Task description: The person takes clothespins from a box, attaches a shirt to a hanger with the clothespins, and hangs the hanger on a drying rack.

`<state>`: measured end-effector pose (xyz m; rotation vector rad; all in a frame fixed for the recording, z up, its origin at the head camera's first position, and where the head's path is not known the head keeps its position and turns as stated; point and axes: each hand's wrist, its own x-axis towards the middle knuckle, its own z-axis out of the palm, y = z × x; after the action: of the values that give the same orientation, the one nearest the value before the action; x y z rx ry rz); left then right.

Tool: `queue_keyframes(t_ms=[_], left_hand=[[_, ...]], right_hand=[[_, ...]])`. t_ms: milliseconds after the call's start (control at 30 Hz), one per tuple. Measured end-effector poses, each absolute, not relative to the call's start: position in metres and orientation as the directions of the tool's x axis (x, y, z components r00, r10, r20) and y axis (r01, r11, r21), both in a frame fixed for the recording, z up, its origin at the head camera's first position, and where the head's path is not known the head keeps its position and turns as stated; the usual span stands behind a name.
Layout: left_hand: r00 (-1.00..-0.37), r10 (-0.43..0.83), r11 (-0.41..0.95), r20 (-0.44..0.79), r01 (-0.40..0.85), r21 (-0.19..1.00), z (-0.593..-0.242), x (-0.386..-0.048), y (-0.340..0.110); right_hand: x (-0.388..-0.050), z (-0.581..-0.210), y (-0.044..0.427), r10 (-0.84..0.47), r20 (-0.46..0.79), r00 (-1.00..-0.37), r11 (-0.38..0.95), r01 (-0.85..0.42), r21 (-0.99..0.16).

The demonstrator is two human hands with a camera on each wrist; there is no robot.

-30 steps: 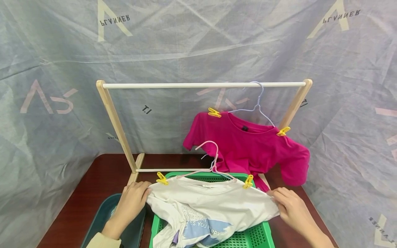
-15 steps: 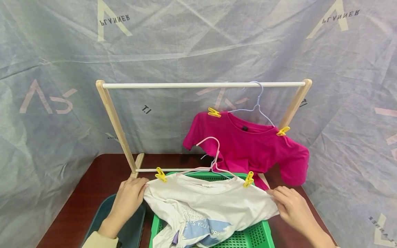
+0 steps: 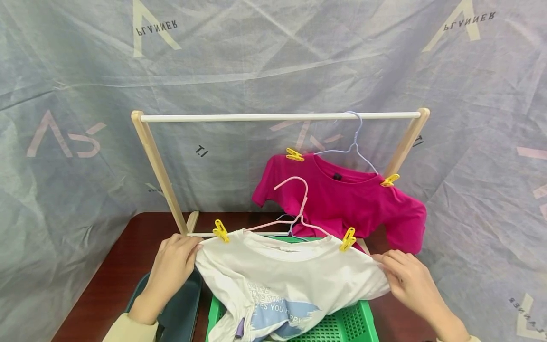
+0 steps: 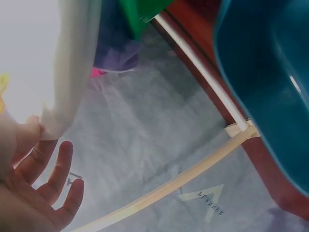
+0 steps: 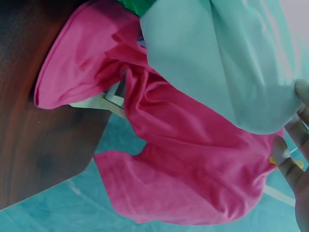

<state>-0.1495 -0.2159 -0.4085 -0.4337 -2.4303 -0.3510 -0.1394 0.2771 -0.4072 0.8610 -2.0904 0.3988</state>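
White shirt [image 3: 295,270]: we see it spread out above the green basket [image 3: 368,323], carried on a pink hanger [image 3: 304,206].
Yellow clips [image 3: 221,231]: one sits on each of its shoulders.
Left grip: our left hand [image 3: 173,266] pinches one sleeve between thumb and finger.
Right grip: our right hand [image 3: 408,280] pinches the other sleeve.
Magenta shirt [image 3: 346,199]: it hangs behind, from a blue hanger [image 3: 356,140] on the white rod [image 3: 239,118].
Counter [image 3: 107,275]: it bears the basket and, beside that, our teal bin [image 3: 183,304].
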Motion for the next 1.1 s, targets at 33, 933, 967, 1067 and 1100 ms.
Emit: queue_keyframes(t_ms=[33,933,967,1067,1100], left_hand=[[-0.74,0.219,0.909,0.636,0.392,0.142,-0.406,-0.15,-0.216],[-0.65,0.227,0.885,0.725,0.449,0.125,-0.354,-0.158,-0.211],[-0.651,0.226,0.884,0.725,0.45,0.128,-0.353,-0.159,-0.211],[-0.652,0.221,0.881,0.725,0.452,0.138,-0.348,-0.162,-0.209],[-0.653,0.221,0.88,0.724,0.453,0.14,-0.346,-0.163,-0.208]], right_hand=[[-0.14,-0.406,0.278,-0.436,0.793,-0.426,0.715,-0.699,0.018],[-0.141,-0.356,0.281,-0.409,0.838,-0.362,0.702,-0.711,0.036],[-0.141,-0.353,0.281,-0.407,0.837,-0.366,0.706,-0.707,0.034],[-0.142,-0.345,0.283,-0.403,0.835,-0.374,0.721,-0.692,0.038],[-0.142,-0.342,0.283,-0.4,0.836,-0.376,0.726,-0.686,0.039]])
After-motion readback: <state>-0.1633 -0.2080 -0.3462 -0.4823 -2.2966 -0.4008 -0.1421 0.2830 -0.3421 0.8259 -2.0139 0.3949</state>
